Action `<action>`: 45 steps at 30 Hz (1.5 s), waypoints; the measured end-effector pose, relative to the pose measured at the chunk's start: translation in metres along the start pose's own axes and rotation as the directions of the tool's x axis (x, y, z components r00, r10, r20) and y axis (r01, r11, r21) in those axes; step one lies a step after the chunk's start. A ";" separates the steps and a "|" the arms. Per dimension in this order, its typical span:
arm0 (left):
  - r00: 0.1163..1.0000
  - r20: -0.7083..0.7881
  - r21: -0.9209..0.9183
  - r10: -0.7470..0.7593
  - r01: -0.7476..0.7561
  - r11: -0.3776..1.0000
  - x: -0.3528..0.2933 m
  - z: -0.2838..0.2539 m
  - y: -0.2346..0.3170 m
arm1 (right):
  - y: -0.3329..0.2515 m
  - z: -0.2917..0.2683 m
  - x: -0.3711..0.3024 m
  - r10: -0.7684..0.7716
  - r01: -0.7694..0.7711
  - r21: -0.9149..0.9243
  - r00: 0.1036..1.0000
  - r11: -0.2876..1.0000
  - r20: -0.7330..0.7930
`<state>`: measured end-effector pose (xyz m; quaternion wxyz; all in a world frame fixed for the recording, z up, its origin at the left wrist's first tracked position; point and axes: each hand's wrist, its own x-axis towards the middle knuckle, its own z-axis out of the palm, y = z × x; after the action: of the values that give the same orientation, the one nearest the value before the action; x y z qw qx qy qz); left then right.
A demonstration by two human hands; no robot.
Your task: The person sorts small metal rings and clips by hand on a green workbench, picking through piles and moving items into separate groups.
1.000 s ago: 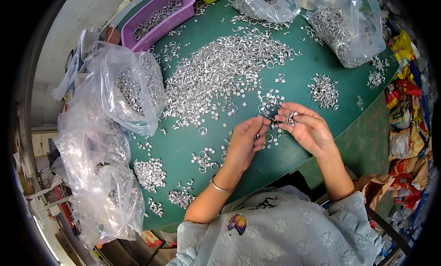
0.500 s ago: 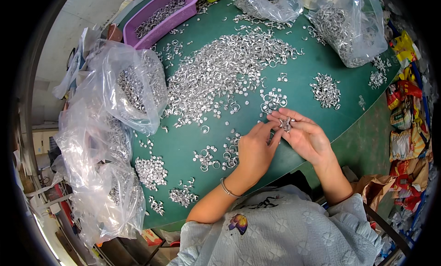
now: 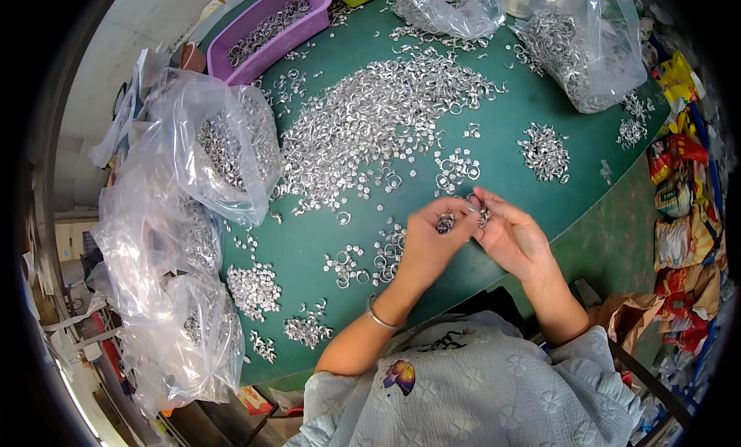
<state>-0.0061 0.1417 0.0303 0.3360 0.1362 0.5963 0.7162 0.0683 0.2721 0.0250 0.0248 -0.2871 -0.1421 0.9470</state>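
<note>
My left hand (image 3: 429, 242) and my right hand (image 3: 515, 236) meet fingertip to fingertip just above the near edge of a green table (image 3: 540, 99). Between the fingers of both hands sit small silver metal rings (image 3: 463, 213). A bracelet circles my left wrist (image 3: 380, 317). Just left of my left hand lie small clusters of rings (image 3: 390, 250). A big heap of silver rings (image 3: 378, 123) spreads across the middle of the table beyond my hands.
Clear plastic bags of rings (image 3: 224, 150) crowd the table's left side, with more bags (image 3: 579, 45) at the far right. A purple tub (image 3: 270, 32) holding rings stands at the back left. Small sorted piles (image 3: 545, 150) lie right of the heap. Colourful packets (image 3: 683, 192) pile at the right.
My left hand has come in from the table to meet my right hand, and both hands have shifted slightly toward me while handling the rings.
</note>
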 end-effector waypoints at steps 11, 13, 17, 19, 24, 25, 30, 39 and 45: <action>0.908 0.031 -0.684 -0.418 0.324 0.653 -0.001 -0.036 -0.008 | -0.011 0.002 0.028 -0.362 0.319 -0.737 0.713 -0.596 0.601; 0.883 0.003 -0.675 -0.470 0.348 0.651 -0.002 -0.034 -0.007 | -0.011 0.009 0.027 -0.262 0.288 -0.739 0.807 -0.609 0.530; 0.890 -0.041 -0.648 -0.454 0.322 0.691 -0.005 -0.033 -0.006 | -0.009 0.003 0.032 -0.210 0.358 -0.664 0.759 -0.656 0.617; 0.896 -0.033 -0.654 -0.443 0.316 0.688 -0.007 -0.034 -0.007 | -0.011 0.001 0.033 -0.259 0.367 -0.783 0.800 -0.502 0.541; 0.887 -0.016 -0.657 -0.461 0.338 0.674 -0.012 -0.036 -0.007 | -0.032 0.003 0.020 -0.024 0.080 -0.711 0.996 0.698 0.088; 0.881 -0.007 -0.661 -0.474 0.352 0.663 -0.012 -0.034 -0.005 | -0.032 0.000 0.020 0.075 0.001 -0.572 0.991 0.820 0.110; 0.868 0.051 -0.666 -0.494 0.398 0.631 -0.011 -0.025 -0.002 | -0.024 -0.011 0.019 0.314 -0.283 -0.160 0.924 0.946 0.220; 0.881 0.041 -0.692 -0.471 0.365 0.623 -0.013 -0.031 -0.005 | -0.032 -0.009 0.022 -0.092 0.148 -0.642 0.989 0.752 0.120; 0.879 0.037 -0.689 -0.475 0.366 0.625 -0.013 -0.030 -0.007 | -0.012 -0.003 0.045 -0.360 0.368 -0.702 0.660 -0.610 0.659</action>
<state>-0.0125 0.1109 0.0189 0.4748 -0.1927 0.3318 0.7921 0.0319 0.2903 0.0014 0.1723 -0.0856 -0.9359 0.2951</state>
